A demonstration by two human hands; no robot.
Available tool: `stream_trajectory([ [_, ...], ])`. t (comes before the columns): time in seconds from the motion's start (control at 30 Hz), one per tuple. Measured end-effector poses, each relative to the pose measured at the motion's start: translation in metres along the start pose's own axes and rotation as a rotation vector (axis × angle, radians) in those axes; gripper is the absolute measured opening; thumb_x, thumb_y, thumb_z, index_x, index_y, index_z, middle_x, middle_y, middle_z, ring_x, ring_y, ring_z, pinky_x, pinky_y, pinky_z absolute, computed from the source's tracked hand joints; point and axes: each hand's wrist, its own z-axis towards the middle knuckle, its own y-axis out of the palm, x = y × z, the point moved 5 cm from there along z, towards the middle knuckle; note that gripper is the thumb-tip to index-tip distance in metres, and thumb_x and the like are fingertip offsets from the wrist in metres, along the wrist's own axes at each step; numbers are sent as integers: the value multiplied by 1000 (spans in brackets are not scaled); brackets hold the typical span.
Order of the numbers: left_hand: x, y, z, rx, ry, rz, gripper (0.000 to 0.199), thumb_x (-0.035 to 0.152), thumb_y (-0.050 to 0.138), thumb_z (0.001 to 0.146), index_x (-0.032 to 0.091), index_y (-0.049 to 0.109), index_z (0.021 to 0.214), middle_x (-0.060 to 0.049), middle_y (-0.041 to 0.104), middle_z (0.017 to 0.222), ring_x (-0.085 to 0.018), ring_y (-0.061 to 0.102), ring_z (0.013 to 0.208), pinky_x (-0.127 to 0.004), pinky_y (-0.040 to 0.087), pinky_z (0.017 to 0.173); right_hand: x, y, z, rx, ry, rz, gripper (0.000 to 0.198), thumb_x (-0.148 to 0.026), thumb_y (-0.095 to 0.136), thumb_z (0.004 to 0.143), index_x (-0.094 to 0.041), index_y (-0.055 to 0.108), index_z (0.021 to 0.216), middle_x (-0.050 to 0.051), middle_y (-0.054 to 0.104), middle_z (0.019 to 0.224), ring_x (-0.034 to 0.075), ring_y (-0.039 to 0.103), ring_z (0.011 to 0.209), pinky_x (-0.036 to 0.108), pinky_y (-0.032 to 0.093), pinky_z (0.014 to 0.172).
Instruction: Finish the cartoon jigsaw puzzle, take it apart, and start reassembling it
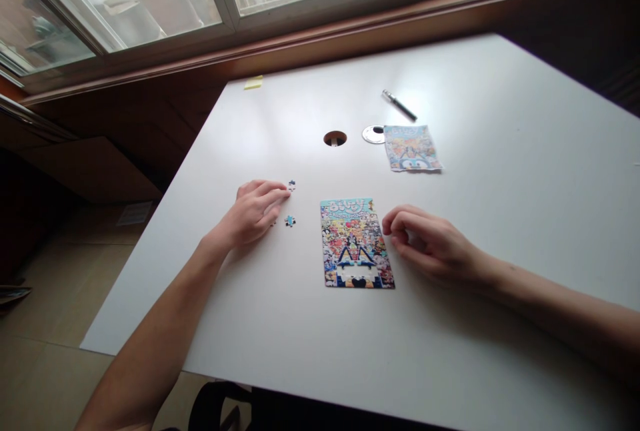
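Note:
A colourful jigsaw puzzle (350,244) lies flat on the white table, with a pale patch in its lower part and an uneven spot near its top right corner. My left hand (255,211) rests to its left, fingers stretched out and fingertips at a small puzzle piece (292,185). Close below sits a blue and dark puzzle piece (290,220). Another bit shows partly under that hand. Beside the puzzle's right edge, my right hand (430,241) rests loosely curled, its thumb near the fingers; I see nothing in it.
A creased printed picture sheet (413,149) overlaps a round silver cover (373,135) beyond the puzzle. A pen (399,105) lies behind it. The white table (280,337) has a round cable hole (335,139) and a yellow sticker (253,82). Windows line the back.

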Motion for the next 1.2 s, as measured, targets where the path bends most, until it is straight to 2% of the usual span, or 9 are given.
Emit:
stream_trajectory([
  [0.1, -1, -2, 1, 61, -17, 5, 38, 23, 40, 99, 29, 60, 131, -2, 58, 140, -25, 46, 131, -45, 28, 110, 0, 1, 1, -5, 4, 1, 22, -5, 55, 84, -23, 43, 78, 5, 58, 94, 17, 57, 87, 29, 48, 74],
  [0.23, -1, 4, 5, 27, 13, 9, 46, 19, 39, 98, 31, 52, 141, -1, 51, 148, -26, 40, 136, -45, 26, 110, 2, 2, 0, -12, 26, 0, 22, -5, 55, 84, -23, 44, 78, 5, 59, 94, 17, 58, 86, 29, 48, 74],
  [0.33, 0, 3, 5, 41, 26, 2, 39, 18, 43, 97, 30, 60, 131, -1, 58, 142, -25, 47, 131, -45, 26, 108, 3, 2, -1, -6, 27, -4, 21, -6, 55, 84, -23, 44, 77, 5, 59, 94, 17, 58, 85, 29, 48, 72],
  [0.5, 11, -4, 3, 120, 81, -108, 15, 23, 54, 96, 26, 69, 99, 1, 72, 119, -21, 58, 120, -42, 29, 108, 3, 1, -1, -7, 34, -13, 21, -7, 55, 83, -23, 45, 76, 5, 60, 94, 18, 59, 84, 30, 49, 72],
  [0.57, 17, -4, 5, 142, 85, -159, 11, 22, 57, 94, 25, 68, 96, 0, 74, 114, -21, 61, 116, -42, 31, 108, 2, 1, 0, -7, 31, -15, 21, -7, 55, 83, -23, 45, 77, 5, 61, 94, 18, 59, 84, 30, 49, 72],
  [0.73, 26, -3, 12, 265, -40, -179, 11, 19, 64, 89, 24, 63, 99, 0, 74, 103, -20, 65, 102, -40, 36, 102, 1, 2, 1, -8, 23, -20, 20, -7, 55, 83, -23, 46, 77, 5, 61, 94, 18, 59, 84, 30, 49, 74],
  [0.9, 39, -1, 15, 221, -45, -209, 19, 16, 68, 84, 24, 58, 97, 4, 74, 96, -18, 65, 96, -39, 34, 102, 1, 2, 2, -4, 11, -28, 20, -7, 56, 83, -23, 46, 77, 5, 62, 93, 18, 59, 84, 30, 49, 74],
  [1.2, 65, -3, 5, 84, 73, -245, 19, 13, 64, 84, 24, 58, 98, 4, 75, 96, -18, 63, 93, -39, 33, 101, -1, 2, 2, 1, 25, -19, 19, -9, 56, 84, -23, 46, 77, 6, 61, 92, 19, 59, 83, 31, 50, 72],
])
